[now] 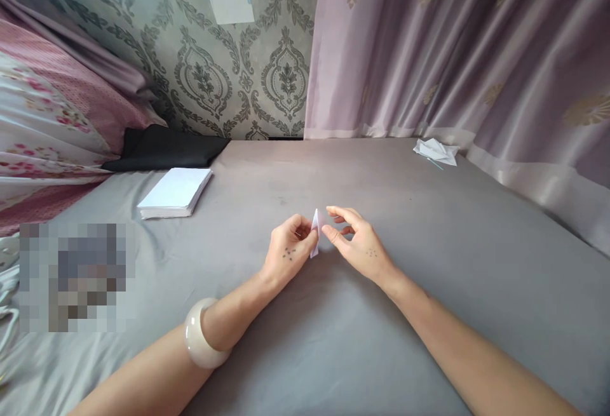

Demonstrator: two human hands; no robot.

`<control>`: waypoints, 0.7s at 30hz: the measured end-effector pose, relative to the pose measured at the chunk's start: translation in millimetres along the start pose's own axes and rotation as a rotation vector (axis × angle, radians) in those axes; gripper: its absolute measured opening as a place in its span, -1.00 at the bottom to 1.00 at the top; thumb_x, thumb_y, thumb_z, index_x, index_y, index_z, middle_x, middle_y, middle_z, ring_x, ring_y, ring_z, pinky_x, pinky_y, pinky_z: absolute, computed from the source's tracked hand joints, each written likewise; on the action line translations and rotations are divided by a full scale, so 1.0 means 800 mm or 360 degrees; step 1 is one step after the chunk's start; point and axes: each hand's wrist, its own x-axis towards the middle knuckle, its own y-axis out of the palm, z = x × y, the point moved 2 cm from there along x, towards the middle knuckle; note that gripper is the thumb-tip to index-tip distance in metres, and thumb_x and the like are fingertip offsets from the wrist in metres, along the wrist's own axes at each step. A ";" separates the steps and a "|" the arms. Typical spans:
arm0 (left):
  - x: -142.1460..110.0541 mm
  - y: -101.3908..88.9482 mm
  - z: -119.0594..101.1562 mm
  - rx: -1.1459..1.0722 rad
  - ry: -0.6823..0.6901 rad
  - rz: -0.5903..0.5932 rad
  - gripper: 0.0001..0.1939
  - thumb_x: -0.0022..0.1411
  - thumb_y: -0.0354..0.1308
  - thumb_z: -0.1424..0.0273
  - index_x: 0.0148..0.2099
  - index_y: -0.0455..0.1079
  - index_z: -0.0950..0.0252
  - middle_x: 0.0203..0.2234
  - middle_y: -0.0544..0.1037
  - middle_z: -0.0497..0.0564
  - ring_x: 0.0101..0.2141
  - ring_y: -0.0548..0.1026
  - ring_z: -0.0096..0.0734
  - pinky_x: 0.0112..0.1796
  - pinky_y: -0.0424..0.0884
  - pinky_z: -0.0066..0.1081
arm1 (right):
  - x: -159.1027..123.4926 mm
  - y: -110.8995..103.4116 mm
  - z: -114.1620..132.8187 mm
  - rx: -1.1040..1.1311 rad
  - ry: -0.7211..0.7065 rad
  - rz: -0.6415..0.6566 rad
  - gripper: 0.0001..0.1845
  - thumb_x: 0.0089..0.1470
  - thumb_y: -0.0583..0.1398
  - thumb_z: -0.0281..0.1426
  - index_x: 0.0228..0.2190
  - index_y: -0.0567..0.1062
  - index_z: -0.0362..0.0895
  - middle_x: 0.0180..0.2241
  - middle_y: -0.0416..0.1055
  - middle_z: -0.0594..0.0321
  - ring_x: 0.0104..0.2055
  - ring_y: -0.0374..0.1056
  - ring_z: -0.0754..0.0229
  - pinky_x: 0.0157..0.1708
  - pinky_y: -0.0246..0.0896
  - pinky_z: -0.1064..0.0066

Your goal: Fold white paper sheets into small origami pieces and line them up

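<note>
Pinching a small, pointed, folded white paper [315, 246] in the left hand [291, 244], thumb against curled fingers, over the middle of the grey cloth-covered surface [333, 333]. Hovering just beside it with the half-open right hand [353, 238], gripping nothing. Showing dark dots on the backs of both hands. Stretching ahead to a far edge by grey patterned wallpaper [203, 79], rightward to a shiny purple curtain [457, 54]. Hemmed in, far left, by a thick white paper stack [174, 187] near folded black cloth [166, 149]; far right, by loose white scraps [434, 149].
</note>
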 end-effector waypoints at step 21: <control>0.005 0.009 0.004 0.0590 0.0204 -0.0094 -0.90 0.18 0.06 0.40 -0.40 0.25 0.25 -0.54 0.38 -0.10 -0.50 0.33 -0.49 -0.43 0.24 -0.46 | 0.007 0.028 -0.009 -0.0879 -0.0121 -0.0034 -0.81 0.14 0.02 -0.46 -0.41 0.41 -0.09 -0.35 0.41 0.18 -0.34 0.32 0.17 -0.35 0.11 0.38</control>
